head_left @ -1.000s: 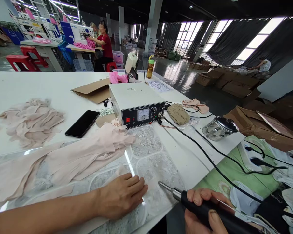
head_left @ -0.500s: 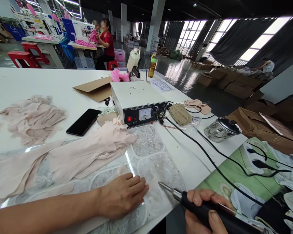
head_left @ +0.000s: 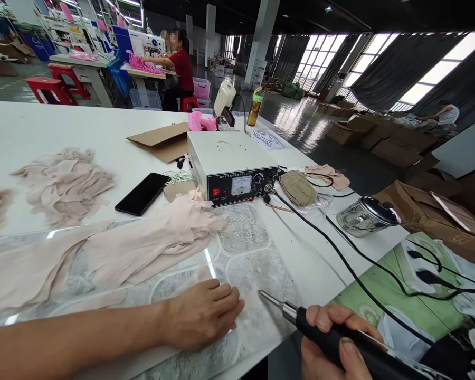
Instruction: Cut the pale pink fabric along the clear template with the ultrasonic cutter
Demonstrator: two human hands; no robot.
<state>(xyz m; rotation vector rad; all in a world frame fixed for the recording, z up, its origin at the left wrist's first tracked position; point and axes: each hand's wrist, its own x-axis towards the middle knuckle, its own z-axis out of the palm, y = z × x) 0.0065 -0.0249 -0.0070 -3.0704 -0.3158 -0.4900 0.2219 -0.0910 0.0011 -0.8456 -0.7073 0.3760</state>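
Note:
My right hand (head_left: 336, 338) is wrapped round the black handle of an ultrasonic welding pen (head_left: 316, 324), its pointed metal tip aimed left, close above a clear patterned mat (head_left: 257, 264). Just left of the tip, my left hand (head_left: 206, 314) lies on the mat with curled fingers, pressing on a thin pale fabric piece (head_left: 198, 275); most of that piece is hidden beneath the hand. Beyond my left forearm, a layered bundle of beige fabric strips (head_left: 150, 245) spreads across the mat. A cord runs from the pen to a white generator box (head_left: 229, 153) with a dial.
A phone (head_left: 142, 193), a beige fabric pile (head_left: 67, 184) and folded cardboard (head_left: 162, 141) lie on the white table. On the right are brown card templates (head_left: 298, 188), a lidded glass jar (head_left: 366, 216) and black cables. A person (head_left: 181, 68) in red sits at a sewing machine.
The view has shifted slightly, so the background sits a little further right. Both hands and the pen stay nearly in place. The person in red has stretched an arm toward the pink fabric.

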